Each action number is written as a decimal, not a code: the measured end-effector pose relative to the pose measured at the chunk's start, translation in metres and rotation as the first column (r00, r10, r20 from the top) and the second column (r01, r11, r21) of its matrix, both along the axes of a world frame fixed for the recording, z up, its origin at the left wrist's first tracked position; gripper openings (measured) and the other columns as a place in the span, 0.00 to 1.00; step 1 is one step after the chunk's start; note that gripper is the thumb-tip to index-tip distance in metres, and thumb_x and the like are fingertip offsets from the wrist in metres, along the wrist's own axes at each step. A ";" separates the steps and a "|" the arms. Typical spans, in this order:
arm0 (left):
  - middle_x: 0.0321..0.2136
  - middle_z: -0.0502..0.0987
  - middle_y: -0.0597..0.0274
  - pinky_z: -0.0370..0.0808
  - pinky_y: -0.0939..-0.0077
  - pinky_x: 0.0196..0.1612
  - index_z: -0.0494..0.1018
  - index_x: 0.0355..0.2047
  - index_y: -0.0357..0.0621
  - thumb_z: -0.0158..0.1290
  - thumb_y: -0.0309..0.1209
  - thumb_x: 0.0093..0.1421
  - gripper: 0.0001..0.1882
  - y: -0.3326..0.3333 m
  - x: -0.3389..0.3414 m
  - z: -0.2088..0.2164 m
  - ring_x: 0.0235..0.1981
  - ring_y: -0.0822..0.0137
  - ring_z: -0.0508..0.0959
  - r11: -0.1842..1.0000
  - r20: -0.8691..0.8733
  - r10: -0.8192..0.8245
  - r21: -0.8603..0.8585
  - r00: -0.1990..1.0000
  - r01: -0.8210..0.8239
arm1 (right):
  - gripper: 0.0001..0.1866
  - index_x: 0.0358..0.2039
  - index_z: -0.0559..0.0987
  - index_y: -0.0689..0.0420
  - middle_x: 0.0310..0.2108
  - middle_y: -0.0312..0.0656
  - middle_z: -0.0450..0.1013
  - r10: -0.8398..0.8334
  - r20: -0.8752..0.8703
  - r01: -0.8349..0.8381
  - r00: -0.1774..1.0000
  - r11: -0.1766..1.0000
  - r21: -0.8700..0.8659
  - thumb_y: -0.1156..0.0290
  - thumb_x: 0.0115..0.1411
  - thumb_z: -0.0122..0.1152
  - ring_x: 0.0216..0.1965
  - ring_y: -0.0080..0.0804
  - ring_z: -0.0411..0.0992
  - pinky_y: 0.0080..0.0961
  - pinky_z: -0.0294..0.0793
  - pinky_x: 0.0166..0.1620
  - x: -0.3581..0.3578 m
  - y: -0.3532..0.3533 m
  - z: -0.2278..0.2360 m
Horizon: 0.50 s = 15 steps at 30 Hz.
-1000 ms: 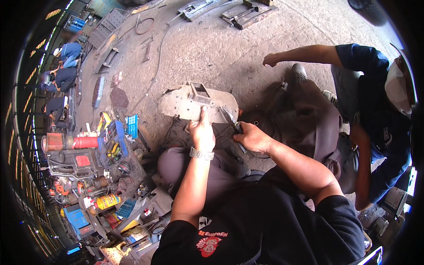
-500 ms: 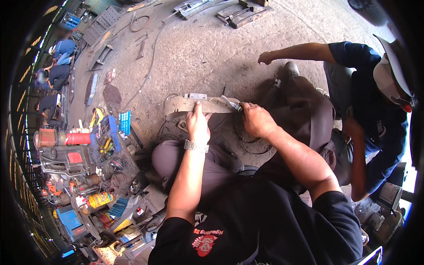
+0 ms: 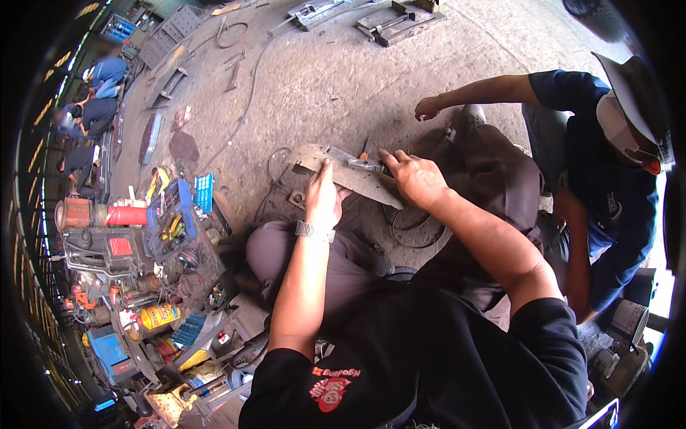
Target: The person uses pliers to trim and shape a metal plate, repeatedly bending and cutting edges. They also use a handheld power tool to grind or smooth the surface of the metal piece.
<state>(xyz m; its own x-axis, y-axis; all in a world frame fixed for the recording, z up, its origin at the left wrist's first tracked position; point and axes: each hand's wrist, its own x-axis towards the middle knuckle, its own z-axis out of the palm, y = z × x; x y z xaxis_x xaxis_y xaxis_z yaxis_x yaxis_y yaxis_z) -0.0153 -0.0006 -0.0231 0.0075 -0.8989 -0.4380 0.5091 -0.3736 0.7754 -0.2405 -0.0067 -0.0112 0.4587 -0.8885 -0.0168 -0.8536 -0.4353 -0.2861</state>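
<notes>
My left hand (image 3: 324, 198) grips a curved, tan-grey strip (image 3: 357, 182) with a rough edge, thumb on top and fingers underneath. A small flat grey metal piece (image 3: 337, 153) rests along the strip's far edge, just beyond my thumb. In my right hand (image 3: 418, 177) is a slim grey metal tool (image 3: 368, 165), its end lying over the strip near that metal piece; its exact kind is unclear. My right fingers are closed round its near end, which they hide. Behind the tool an orange-tipped object (image 3: 364, 155) lies on the floor.
A person in a dark blue shirt (image 3: 607, 193) crouches at my right, one arm stretched forward. To my left stand a blue tool tray (image 3: 171, 225), a red cylinder (image 3: 127, 216) and a yellow bottle (image 3: 158, 315). A cable (image 3: 251, 93) crosses the floor; metal frames (image 3: 400, 25) lie at the far side.
The strip has tilted, its right end dropping toward me and its left end rising. My right hand has turned slightly, bringing the tool closer to the grey metal piece.
</notes>
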 end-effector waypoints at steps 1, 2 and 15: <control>0.54 0.75 0.51 0.75 0.50 0.55 0.67 0.58 0.40 0.47 0.42 0.73 0.22 0.000 -0.001 -0.001 0.54 0.56 0.77 1.000 -0.004 -0.009 -0.001 1.000 0.009 | 0.32 0.65 0.67 0.53 0.45 0.45 0.74 -0.002 0.019 0.003 1.000 0.999 -0.048 0.73 0.58 0.56 0.46 0.42 0.77 0.35 0.79 0.47 0.000 0.001 -0.007; 0.54 0.75 0.50 0.75 0.50 0.55 0.67 0.58 0.40 0.47 0.42 0.73 0.22 0.000 0.000 -0.002 0.54 0.56 0.77 1.000 -0.004 -0.016 0.001 1.000 0.016 | 0.33 0.66 0.65 0.54 0.46 0.46 0.74 -0.004 0.015 0.005 1.000 0.998 -0.066 0.73 0.58 0.56 0.46 0.43 0.77 0.35 0.79 0.47 0.002 0.003 -0.010; 0.55 0.75 0.49 0.75 0.52 0.58 0.66 0.60 0.35 0.43 0.45 0.74 0.26 -0.003 -0.002 0.000 0.56 0.55 0.77 0.999 0.044 -0.038 -0.001 0.998 0.038 | 0.31 0.66 0.66 0.55 0.47 0.46 0.72 0.056 0.064 -0.044 0.996 0.984 -0.174 0.73 0.61 0.51 0.48 0.42 0.74 0.38 0.75 0.51 0.008 0.001 -0.028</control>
